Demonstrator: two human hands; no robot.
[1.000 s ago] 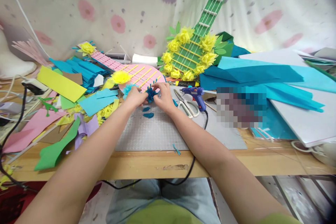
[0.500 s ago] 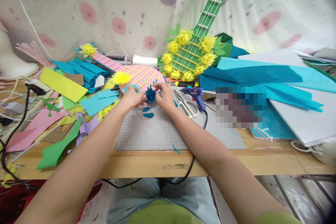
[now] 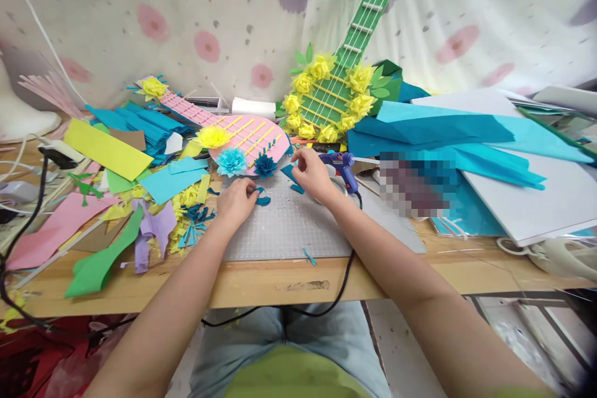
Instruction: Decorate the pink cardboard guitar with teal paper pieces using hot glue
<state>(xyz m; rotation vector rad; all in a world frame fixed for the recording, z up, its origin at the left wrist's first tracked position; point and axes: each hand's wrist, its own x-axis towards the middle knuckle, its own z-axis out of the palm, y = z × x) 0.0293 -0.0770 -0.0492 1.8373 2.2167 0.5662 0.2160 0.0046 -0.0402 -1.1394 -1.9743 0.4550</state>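
Observation:
On the grey cutting mat [image 3: 280, 230], my left hand [image 3: 237, 202] has its fingers bent, their tips at a couple of small dark blue paper petals [image 3: 263, 201]. To its right, my right hand [image 3: 311, 173] has thumb and forefinger curled together at the edge of a dark blue paper piece [image 3: 290, 171]. A smaller blue scrap lies just under that hand. Beyond both hands rests a pink paper guitar [image 3: 247, 130] with yellow strips. A dark blue paper flower [image 3: 265, 165], a light blue flower [image 3: 232, 162] and a yellow flower [image 3: 213, 136] are on its body.
Right of my right hand lie a blue glue gun [image 3: 342, 165] with a black cord and scissors [image 3: 347, 185], partly hidden. A green paper guitar [image 3: 336, 93] leans at the back. Paper scraps [image 3: 153, 217] crowd the left; blue sheets [image 3: 433, 130] cover the right.
Both hands have left the dark blue flower, which now shows on the guitar's edge. My left hand moved nearer to the petals; my right hand shifted right to the blue paper.

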